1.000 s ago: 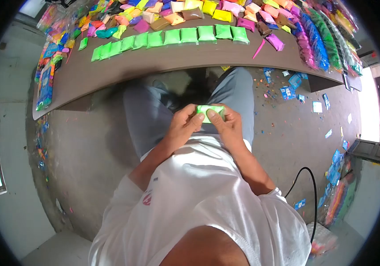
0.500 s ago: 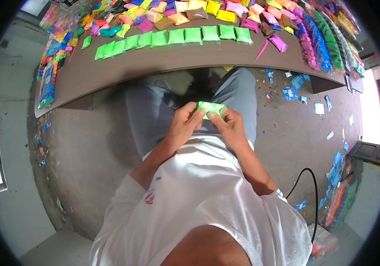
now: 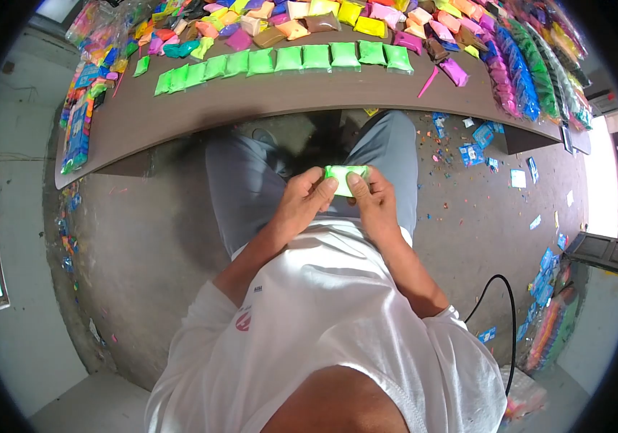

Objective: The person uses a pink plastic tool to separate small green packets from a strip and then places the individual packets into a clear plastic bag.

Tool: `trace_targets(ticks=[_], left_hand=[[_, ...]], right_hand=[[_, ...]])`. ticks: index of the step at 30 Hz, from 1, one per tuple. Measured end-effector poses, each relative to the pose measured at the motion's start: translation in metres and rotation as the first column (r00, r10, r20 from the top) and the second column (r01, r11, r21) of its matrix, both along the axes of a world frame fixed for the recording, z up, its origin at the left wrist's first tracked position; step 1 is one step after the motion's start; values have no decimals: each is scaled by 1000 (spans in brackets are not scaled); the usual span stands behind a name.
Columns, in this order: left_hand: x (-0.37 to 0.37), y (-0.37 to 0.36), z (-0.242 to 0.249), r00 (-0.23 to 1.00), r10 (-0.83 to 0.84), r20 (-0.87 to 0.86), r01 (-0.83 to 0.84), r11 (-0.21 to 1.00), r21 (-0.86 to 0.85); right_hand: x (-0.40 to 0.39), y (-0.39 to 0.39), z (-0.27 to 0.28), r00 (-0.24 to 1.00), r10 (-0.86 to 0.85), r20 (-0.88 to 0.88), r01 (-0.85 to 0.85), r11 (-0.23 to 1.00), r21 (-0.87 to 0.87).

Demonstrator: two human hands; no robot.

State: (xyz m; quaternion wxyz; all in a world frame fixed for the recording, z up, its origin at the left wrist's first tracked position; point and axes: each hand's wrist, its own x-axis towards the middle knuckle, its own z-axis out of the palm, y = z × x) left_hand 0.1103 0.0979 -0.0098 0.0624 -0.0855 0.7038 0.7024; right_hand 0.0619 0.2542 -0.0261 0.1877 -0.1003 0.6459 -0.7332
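A small bright green packet (image 3: 342, 180) is held over my lap, gripped at both ends. My left hand (image 3: 304, 198) pinches its left end, thumb on top. On the right end, my right hand (image 3: 375, 198) presses with its thumb across the packet's face. The fingers beneath the packet are mostly hidden. Beyond my knees, a row of similar green packets (image 3: 288, 58) lies along the table (image 3: 265, 97), some overlapping at the left. What fills the packets cannot be made out for certain.
A heap of many-coloured packets (image 3: 323, 23) covers the table's far side. A pink stick (image 3: 428, 82) and a purple packet (image 3: 454, 71) lie right of the row. Long bags of coloured packets (image 3: 519, 68) stand at the right end. Blue wrappers (image 3: 472, 154) litter the floor; a black cable (image 3: 514, 325) loops at right.
The green packet has turned slightly to face upward more squarely. My right thumb has shifted up across it, while my left hand stays almost in place.
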Motion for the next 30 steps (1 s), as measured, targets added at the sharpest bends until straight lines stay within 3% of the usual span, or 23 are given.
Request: trace_targets(ticks=[5,6,8,11,14,18,20,21,23,26,30], left_hand=[[-1,0,-6,998,-13,-63,16,999,45],[-1,-1,-8,998,-13,-63,16,999,46],[0,-6,-12,998,-67,-21,67,998,17],[3,-5,-10,1000,-18,-14,18,999,34],[5,-2,-11,1000,-11,2,11,996,85],[1,-2,-5,1000,-26,-5,27,998,53],[-2,-4,-8,999,-4,-36,6,999,46],[-2,-4,-7,999,-5,-37,6,999,47],[-1,-5,-5,1000,-23,-12,23,1000,19],[1,-3,-6,999,-35,-18,35,999,-1],[3,-5,-7,998,-54,-41,54,998,-14]], right_hand=[[-3,1,-1,991,49,125,-22,977,-212],[-4,3,-1,991,49,125,-22,977,-211],[-4,6,-2,982,159,100,-158,987,-19],[-6,5,23,947,278,163,-291,955,65],[-7,5,23,948,318,14,-317,948,-38],[-5,7,16,952,302,52,-290,944,-159],[-7,10,-2,960,234,155,-237,971,0],[-7,10,-2,960,234,153,-237,972,2],[-7,7,-1,993,84,88,-88,995,41],[-7,4,2,998,58,-29,-58,998,-5],[-8,7,4,994,106,-34,-106,994,-8]])
